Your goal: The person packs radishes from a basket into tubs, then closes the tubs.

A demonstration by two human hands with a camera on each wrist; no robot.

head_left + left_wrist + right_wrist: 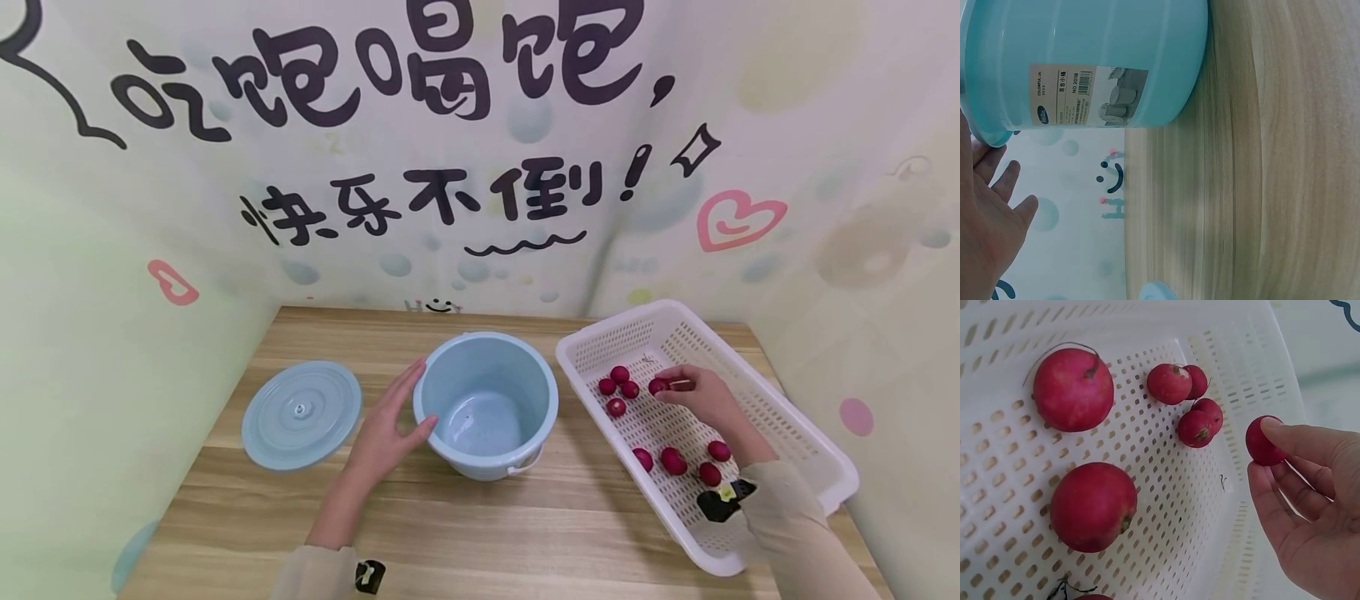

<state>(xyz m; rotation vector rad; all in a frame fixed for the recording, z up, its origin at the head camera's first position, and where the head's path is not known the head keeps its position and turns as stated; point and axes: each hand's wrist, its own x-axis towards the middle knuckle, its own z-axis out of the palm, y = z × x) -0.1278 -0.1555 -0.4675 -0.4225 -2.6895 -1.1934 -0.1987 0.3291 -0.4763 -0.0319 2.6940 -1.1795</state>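
My right hand (pixel 708 404) pinches a small round red radish (pixel 1263 442) between thumb and fingers, over the far part of a white perforated basket (pixel 663 429). More radishes (pixel 672 461) lie loose on the basket floor, some in a cluster near its left side and others nearer to me. My left hand (pixel 384 437) is at the left side of a light blue bucket (pixel 483 421), fingers extended and touching its rim. The bucket stands upright with nothing inside. In the left wrist view its side carries a printed label (pixel 1088 95).
A round light blue lid (pixel 300 414) lies flat on the wooden table (pixel 465 533), left of the bucket. The bucket's handle (pixel 525 463) hangs at its front right. Behind the table rises a wall (pixel 360 275) with black lettering.
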